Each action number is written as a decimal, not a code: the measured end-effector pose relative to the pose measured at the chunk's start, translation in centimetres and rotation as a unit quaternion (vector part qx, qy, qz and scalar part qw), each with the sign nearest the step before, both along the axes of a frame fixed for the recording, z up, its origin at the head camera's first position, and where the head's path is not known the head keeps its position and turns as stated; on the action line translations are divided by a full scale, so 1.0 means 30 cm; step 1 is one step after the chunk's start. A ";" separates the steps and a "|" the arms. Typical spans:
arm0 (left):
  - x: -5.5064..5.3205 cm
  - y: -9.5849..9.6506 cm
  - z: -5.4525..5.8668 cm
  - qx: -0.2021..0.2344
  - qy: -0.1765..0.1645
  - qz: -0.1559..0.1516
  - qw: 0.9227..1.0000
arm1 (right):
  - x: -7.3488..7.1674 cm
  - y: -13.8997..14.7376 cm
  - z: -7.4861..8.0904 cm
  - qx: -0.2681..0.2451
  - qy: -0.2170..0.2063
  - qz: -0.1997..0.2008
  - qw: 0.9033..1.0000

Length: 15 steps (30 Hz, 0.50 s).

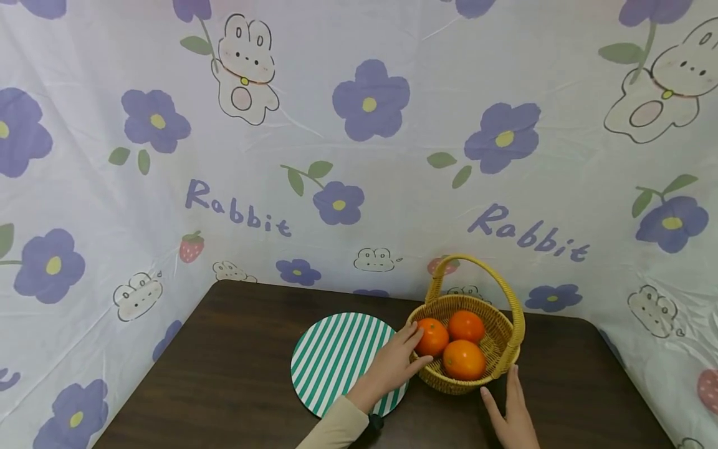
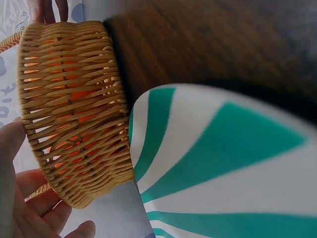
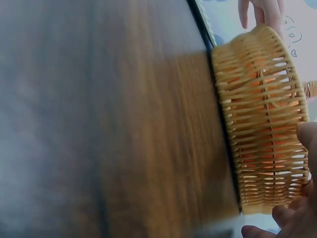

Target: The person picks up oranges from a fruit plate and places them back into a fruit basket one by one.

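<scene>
A yellow wicker basket with a tall arched handle stands upright on the table, holding three oranges. My left hand is at its left side, fingertips at the rim beside the leftmost orange and thumb apart toward the front. In the left wrist view, the left thumb lies right at the rim, with the other fingers along the wicker wall. My right hand is at the front right of the basket, fingers extended and thumb spread, fingertips close to the wall below the handle.
A round green-and-white striped mat lies left of the basket, partly under my left forearm. The dark brown wooden table meets a white curtain printed with flowers and rabbits at the back and sides.
</scene>
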State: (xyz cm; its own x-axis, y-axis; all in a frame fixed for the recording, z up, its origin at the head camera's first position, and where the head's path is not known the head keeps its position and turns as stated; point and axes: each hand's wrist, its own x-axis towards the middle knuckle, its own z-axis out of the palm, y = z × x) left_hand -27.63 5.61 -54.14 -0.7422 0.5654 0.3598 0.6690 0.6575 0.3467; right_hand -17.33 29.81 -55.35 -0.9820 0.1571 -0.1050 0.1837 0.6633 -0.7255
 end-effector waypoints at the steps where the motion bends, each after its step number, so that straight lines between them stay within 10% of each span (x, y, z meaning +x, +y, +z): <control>1: 0.003 -0.004 0.000 -0.001 0.000 -0.001 1.000 | 0.003 -0.003 -0.001 0.005 -0.001 0.001 1.000; 15: 0.054 -0.034 0.020 -0.001 -0.012 -0.030 0.999 | 0.071 -0.051 0.035 0.087 -0.001 0.011 0.996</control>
